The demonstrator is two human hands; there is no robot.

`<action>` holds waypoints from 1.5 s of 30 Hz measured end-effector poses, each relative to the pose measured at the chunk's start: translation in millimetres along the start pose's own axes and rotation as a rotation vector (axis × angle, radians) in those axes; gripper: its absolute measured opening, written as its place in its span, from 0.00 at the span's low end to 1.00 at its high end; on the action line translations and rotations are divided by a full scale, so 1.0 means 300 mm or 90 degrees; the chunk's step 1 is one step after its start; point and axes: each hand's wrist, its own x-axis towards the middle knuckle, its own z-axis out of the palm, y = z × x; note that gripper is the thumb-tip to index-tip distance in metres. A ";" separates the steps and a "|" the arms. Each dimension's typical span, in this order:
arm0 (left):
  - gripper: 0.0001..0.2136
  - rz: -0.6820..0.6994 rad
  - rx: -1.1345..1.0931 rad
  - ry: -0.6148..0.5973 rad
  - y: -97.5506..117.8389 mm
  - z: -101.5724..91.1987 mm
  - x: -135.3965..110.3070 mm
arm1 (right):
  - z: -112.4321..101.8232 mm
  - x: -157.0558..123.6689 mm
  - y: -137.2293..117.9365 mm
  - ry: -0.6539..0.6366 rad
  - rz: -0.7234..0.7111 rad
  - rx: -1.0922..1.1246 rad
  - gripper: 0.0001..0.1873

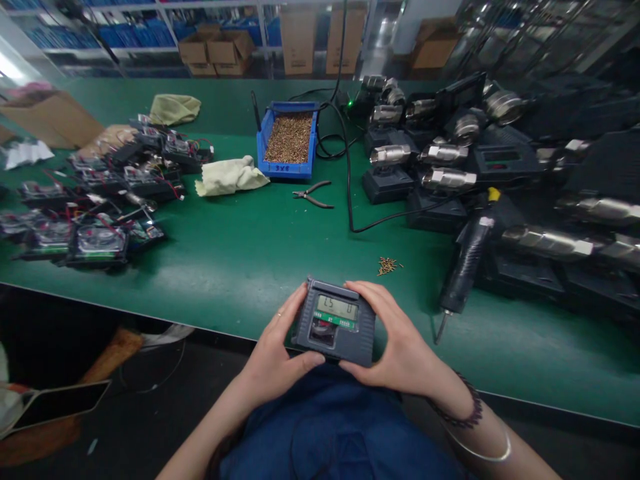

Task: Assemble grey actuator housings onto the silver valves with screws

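Note:
A grey device with a small LCD display [334, 321] is held over the near edge of the green table [250, 253], face up. My left hand [275, 353] grips its left side, thumb under the lower edge. My right hand [400, 347] wraps its right side, fingers along the top right corner. A small heap of brass screws [387, 266] lies just beyond the device. An electric screwdriver [467, 257] rests on the table to the right, tip pointing toward me.
A blue bin of screws [289, 138] stands at the back centre, with pliers [313, 194] and a pale cloth [231, 175] near it. Circuit-board assemblies [95, 193] pile up at left. Dark units with metal nozzles [450, 160] crowd the right. A black cable [350, 200] crosses the middle.

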 end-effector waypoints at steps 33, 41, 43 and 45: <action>0.07 -0.090 -0.354 0.019 0.068 0.012 0.099 | 0.007 0.028 -0.020 0.030 0.026 0.110 0.46; 0.16 -0.067 -0.307 -0.032 0.038 -0.008 0.118 | 0.021 0.040 -0.039 0.045 0.042 0.092 0.44; 0.17 -0.067 -0.281 -0.020 0.041 -0.012 0.117 | 0.022 0.038 -0.042 0.049 0.042 0.093 0.44; 0.16 -0.070 -0.253 -0.004 0.048 -0.016 0.116 | 0.020 0.036 -0.044 0.052 0.035 0.097 0.44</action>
